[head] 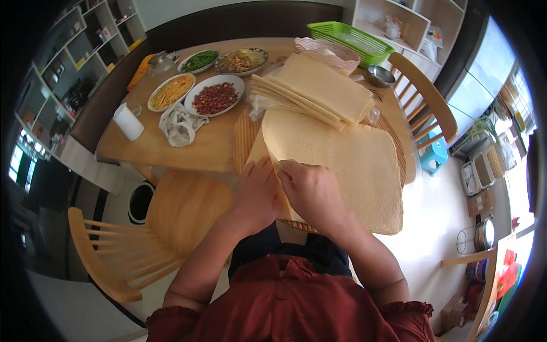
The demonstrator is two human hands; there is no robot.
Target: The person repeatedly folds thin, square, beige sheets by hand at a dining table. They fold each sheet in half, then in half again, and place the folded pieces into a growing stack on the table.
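A large pale-yellow tofu skin sheet [342, 162], finely cloth-textured, lies in front of me with its left edge curled up. My right hand [314, 192] pinches that raised edge between thumb and bent fingers. Just left of it, my left hand [258, 192] rests on the left margin of the layer beneath, fingers together; its thumb is hidden. Under the sheets is a ribbed wooden board [243, 137], which shows along the sides. A thick stack of folded tofu skin sheets [318, 89] sits on the far part of the large sheet, partly over clear plastic.
Back left on the wooden table [205, 149] are plates of chopped red meat [216, 99], shredded vegetables [171, 92], greens [199, 61] and another chopped food [241, 60]. A paper roll [129, 122], cloth [181, 126], pink basket [329, 53], green basket [350, 42] and metal bowl [380, 77] stand around. Chairs [183, 209] flank the table.
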